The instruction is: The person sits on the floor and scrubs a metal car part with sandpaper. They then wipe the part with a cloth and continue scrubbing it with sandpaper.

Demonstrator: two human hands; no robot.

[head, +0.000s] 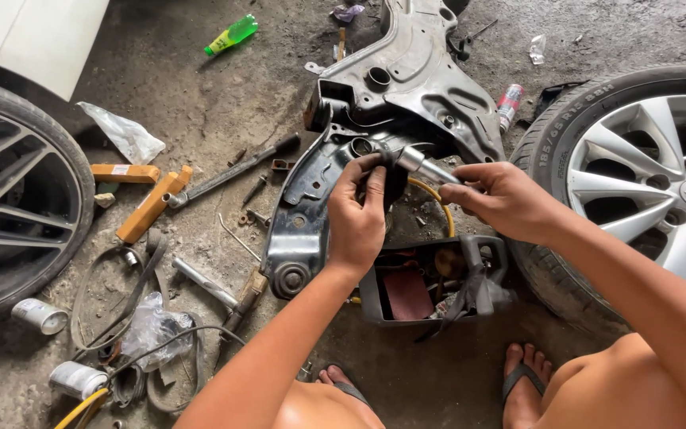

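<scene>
L. hand (356,213): grip closed round a dark rubber bushing (393,179), held just above the black control arm (311,202) on the floor. R. hand (500,197): fingers pinched on a metal sleeve (422,165) whose tip enters the bushing. Tool tray (430,286) lies below, near a wheel (653,175).

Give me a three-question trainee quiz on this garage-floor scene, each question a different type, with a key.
1. True or false: the right hand holds a metal cylinder.
2. The left hand grips: A) a dark rubber part B) the green bottle C) the hammer.
3. Fill in: the toolbox lies between the person's feet and the black ____.

Key: 1 true; 2 A; 3 subframe.
</scene>
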